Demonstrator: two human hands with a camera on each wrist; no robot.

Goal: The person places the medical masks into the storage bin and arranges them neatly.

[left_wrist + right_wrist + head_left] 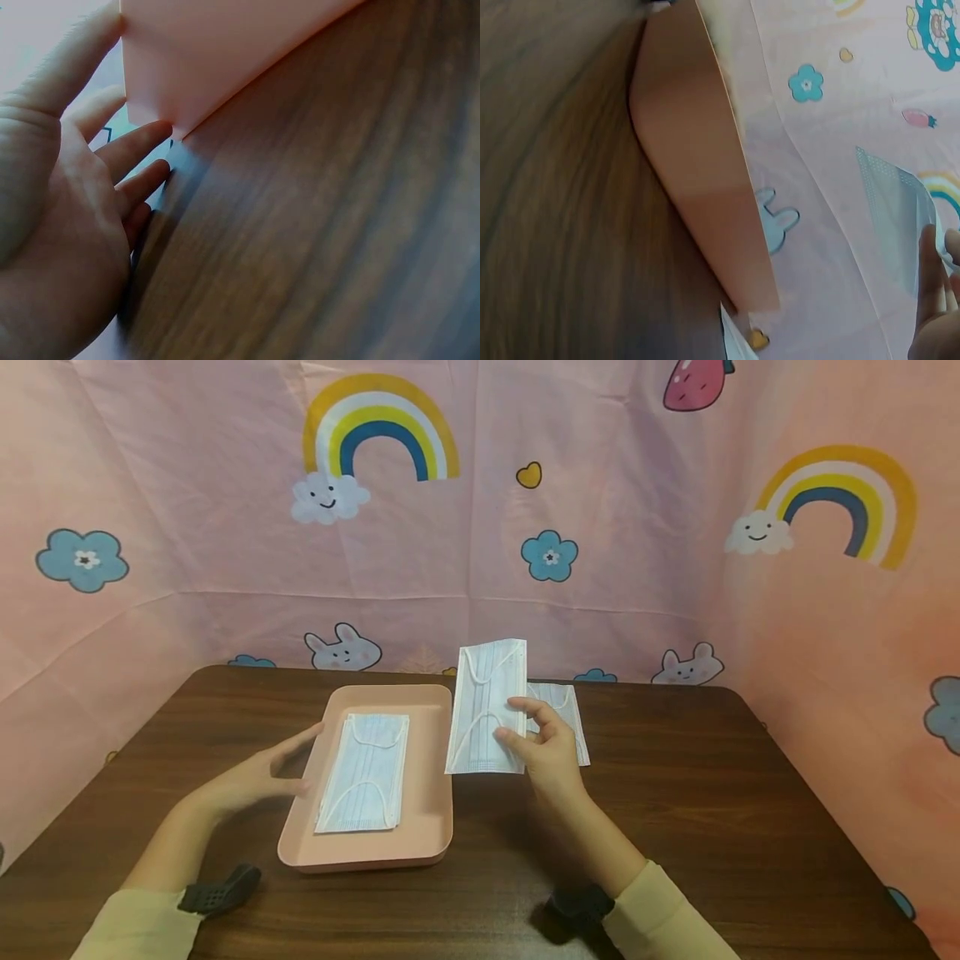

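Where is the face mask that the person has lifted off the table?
In the head view, the right hand pinches the lifted mask upright, just right of the pink tray.

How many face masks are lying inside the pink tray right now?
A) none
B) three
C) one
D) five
C: a single mask lies flat in the pink tray; the right hand pinches a second mask upright beside the tray, and another lies on the table behind it.

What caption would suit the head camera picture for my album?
Right hand lifts a pale blue face mask beside a pink tray holding another; left hand open nearby.
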